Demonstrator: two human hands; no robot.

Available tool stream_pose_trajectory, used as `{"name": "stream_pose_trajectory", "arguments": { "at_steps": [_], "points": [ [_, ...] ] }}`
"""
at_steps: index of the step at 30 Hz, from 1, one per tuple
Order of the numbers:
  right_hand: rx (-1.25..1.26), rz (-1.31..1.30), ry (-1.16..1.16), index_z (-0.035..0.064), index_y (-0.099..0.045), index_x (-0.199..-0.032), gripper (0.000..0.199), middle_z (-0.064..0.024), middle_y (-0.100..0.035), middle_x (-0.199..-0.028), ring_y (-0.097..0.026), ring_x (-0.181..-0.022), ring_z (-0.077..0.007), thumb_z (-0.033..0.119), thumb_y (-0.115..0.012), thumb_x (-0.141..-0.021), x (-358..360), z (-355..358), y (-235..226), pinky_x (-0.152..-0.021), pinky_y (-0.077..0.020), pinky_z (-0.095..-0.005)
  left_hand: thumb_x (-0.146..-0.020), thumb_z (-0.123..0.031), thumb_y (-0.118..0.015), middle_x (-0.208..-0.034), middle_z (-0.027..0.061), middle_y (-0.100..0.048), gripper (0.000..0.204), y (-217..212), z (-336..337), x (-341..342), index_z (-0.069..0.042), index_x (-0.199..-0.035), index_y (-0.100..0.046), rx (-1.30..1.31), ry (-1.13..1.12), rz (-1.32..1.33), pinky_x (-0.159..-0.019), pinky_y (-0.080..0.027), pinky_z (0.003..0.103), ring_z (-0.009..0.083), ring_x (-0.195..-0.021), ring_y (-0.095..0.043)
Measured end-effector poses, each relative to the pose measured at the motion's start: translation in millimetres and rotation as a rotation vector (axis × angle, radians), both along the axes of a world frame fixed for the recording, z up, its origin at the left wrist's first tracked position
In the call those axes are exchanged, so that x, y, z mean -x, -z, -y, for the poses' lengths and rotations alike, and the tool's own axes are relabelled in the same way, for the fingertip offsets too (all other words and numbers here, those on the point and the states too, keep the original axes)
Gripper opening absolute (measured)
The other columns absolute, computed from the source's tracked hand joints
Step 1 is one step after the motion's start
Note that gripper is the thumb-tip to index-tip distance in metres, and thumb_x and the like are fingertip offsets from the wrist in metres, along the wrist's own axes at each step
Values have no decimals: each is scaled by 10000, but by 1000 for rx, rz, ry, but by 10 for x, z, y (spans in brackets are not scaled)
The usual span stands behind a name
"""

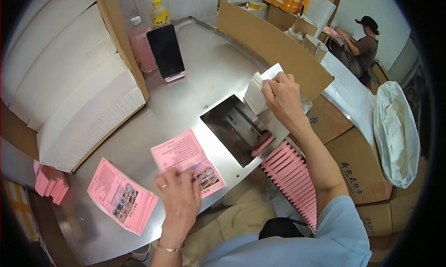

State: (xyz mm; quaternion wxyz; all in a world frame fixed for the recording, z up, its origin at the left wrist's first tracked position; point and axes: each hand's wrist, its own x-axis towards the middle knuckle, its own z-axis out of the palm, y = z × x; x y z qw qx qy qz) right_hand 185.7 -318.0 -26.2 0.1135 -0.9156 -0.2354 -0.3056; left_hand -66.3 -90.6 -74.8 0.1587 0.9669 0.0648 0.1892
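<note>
My right hand (282, 97) is closed around a small stack of folded white tissues (254, 94), held upright beyond a square opening (226, 127) in the metal tabletop. A metal mechanism and a bit of pink show inside the opening. My left hand (179, 195), slightly blurred, has bent fingers at the left edge of a creased pink printed sheet (204, 167) near the table's front edge. The grip's underside is hidden. Left of that hand lies a stack of similar pink printed sheets (123, 197).
A cardboard box (139, 83) of stacked white tissues (88, 113) stands at left. Behind are a phone on a stand (166, 53) and two bottles (160, 14). Pink packets (290, 179) line up below the table. Cartons (357, 162) and a white bag (396, 132) stand right; another person (362, 46) sits beyond.
</note>
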Motion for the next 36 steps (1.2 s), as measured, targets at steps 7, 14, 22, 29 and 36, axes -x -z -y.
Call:
{"name": "stream_pose_trajectory", "arguments": {
  "at_steps": [7, 14, 22, 29, 36],
  "points": [
    [-117, 58, -109, 29, -724, -1001, 196, -147, -609, -990, -571, -972, -331, 150, -659, -862, 33, 101, -1, -814, -463, -464, -847, -135, -720, -1052, 158, -537, 180, 70, 67, -7, -64, -968, -606, 37, 70, 14, -866, -391, 492, 356, -1035, -491],
    [-147, 29, -153, -55, -705, -958, 234, -226, -650, -1011, -636, -958, -390, 146, -691, -838, 104, -1, -6, -845, -513, -477, -869, -81, -694, -1096, 166, -520, 216, 31, 219, -92, -28, -1052, -593, 141, 218, 107, -799, -395, 470, 340, -968, -474],
    [-160, -89, -145, -65, -708, -814, 235, -225, -661, -886, -638, -861, -390, 154, -640, -865, 25, 53, -85, -781, -523, -495, -870, -102, -697, -1076, 155, -524, 224, -4, 227, -68, -42, -1053, -584, 70, 212, 60, -824, -369, 451, 333, -976, -475],
    [-213, -43, -166, -27, -727, -800, 216, -186, -672, -891, -631, -877, -353, 145, -615, -866, 9, 49, -52, -774, -507, -482, -869, -107, -702, -1063, 155, -520, 275, 21, 233, -86, -38, -1110, -589, 148, 203, 64, -824, -365, 460, 330, -976, -477],
    [-248, -109, -114, -21, -739, -814, 228, -163, -679, -930, -620, -928, -339, 155, -605, -871, 39, 118, -56, -808, -494, -469, -860, -169, -722, -1043, 160, -515, 296, -39, 277, -79, -37, -1093, -596, 24, 90, 78, -817, -372, 443, 337, -961, -477]
  ]
}}
